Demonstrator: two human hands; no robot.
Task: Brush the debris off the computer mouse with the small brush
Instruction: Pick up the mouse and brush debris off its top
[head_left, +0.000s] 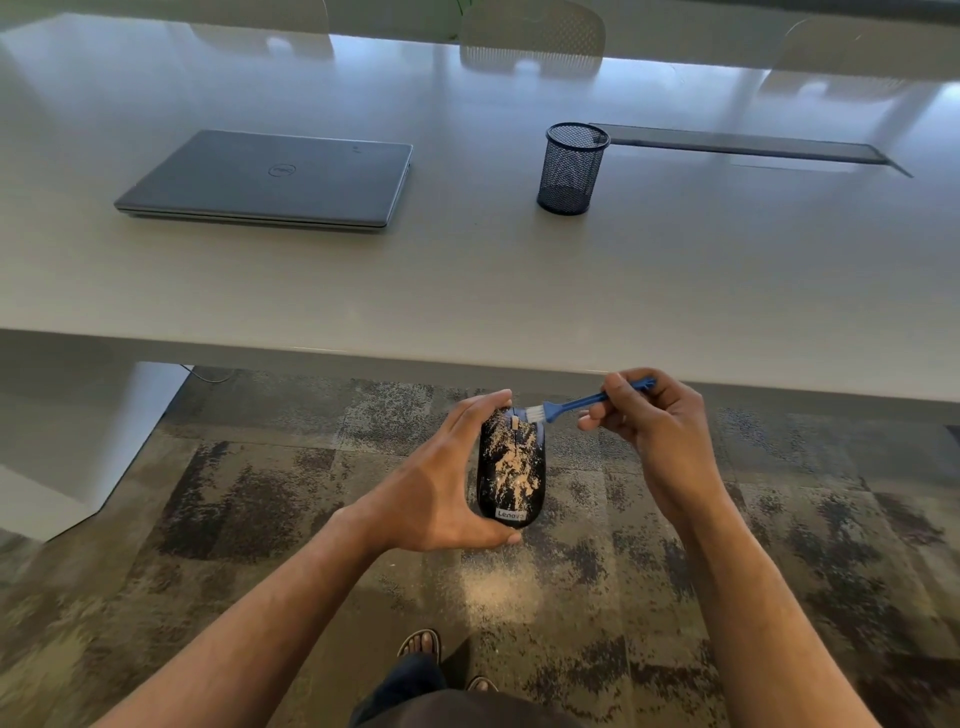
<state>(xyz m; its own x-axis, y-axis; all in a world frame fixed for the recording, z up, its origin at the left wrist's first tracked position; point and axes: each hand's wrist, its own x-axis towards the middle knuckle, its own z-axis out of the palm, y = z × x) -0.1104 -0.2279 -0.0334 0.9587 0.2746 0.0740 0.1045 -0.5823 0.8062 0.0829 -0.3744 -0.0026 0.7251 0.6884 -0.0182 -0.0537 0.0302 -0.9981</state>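
Observation:
A black computer mouse (511, 467) coated with tan debris is held in the air in front of the table edge, above the carpet. My left hand (441, 483) grips it from its left side, thumb under the near end and fingers over the far end. My right hand (654, 431) pinches the blue handle of a small brush (582, 402). The brush's white bristles touch the far right end of the mouse, beside the scroll wheel.
A white table (467, 291) spans the view, with a closed grey laptop (270, 179) at the left and a black mesh pen cup (571, 169) at the right. A dark cable slot (753, 143) lies behind the cup. Patterned carpet and my sandalled feet are below.

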